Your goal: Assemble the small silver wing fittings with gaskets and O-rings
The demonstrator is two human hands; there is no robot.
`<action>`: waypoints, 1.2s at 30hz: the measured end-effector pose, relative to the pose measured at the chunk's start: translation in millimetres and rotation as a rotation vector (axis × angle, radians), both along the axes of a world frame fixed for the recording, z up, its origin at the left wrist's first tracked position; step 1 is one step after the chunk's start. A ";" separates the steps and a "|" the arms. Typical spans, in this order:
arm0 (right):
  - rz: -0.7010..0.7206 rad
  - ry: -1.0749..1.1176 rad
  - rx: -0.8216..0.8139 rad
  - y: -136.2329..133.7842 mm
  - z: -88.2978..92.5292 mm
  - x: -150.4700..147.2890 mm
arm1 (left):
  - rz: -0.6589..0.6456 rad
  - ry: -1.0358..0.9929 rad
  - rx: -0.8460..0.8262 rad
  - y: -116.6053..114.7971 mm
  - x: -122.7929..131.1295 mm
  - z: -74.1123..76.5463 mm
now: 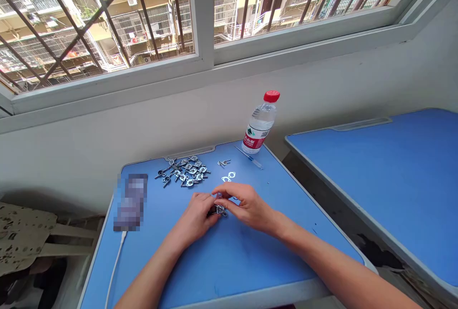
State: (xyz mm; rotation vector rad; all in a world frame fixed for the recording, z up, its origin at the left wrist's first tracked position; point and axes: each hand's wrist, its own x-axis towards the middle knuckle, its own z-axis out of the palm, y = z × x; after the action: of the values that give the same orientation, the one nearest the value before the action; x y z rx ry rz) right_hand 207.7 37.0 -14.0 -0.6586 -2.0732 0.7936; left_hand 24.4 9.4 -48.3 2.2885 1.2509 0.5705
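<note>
1. At the left edge of the blue rectangular desktop (pixel 286 247), left of centre in the frame, lies a dark, blurred-out flat rectangular object (pixel 130 201); a thin white cable (pixel 116 261) runs from its lower end toward the bottom edge.
2. Further right, just left of the frame's centre and above the hands, is a loose pile of small silver-and-black metal parts (pixel 189 171), with pins pointing various ways. The left hand is the nearer one to it.
3. The left hand (pixel 198 213), slightly below and left of centre, is curled with its fingers closed on a small shiny silver metal part (pixel 221 210).
4. That part sits between the two hands, at the left hand's fingertips and just under the right thumb. It is too small and covered to tell its long axis.
5. The right hand (pixel 245 204) comes in from the lower right, thumb and forefinger curved together over the part, fingertips near the left ones; I cannot tell whether they grip anything.
6. Above the right hand lie two flat pale plates with round holes (pixel 229 175), and beyond them a few loose silver metal pieces (pixel 223 162).
7. Right of these are a slim blue-and-clear pen (pixel 252 160) and an upright clear plastic bottle with a red cap (pixel 260 125).
</note>
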 end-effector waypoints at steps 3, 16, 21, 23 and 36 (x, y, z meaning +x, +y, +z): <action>0.045 -0.027 0.039 -1.4 3.8 1.6 | 0.016 0.006 -0.005 -0.6 0.8 -0.1; -0.003 -0.015 -0.022 -3.0 5.4 0.5 | 0.029 0.002 -0.018 -2.2 1.3 1.4; -0.045 -0.003 -0.032 -3.9 4.0 -1.3 | 0.026 -0.018 -0.015 -3.4 2.4 1.3; -0.056 -0.001 -0.025 -4.1 3.2 -2.2 | 0.031 -0.014 -0.023 -3.7 3.1 2.0; -0.072 0.007 -0.031 -4.9 2.8 -2.7 | 0.034 0.008 -0.018 -4.1 3.8 1.7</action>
State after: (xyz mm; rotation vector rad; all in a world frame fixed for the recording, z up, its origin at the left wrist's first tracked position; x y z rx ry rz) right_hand 205.0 32.2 -11.1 -0.7418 -2.0227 0.7871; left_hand 28.2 5.2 -46.6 2.2613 1.2960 0.5605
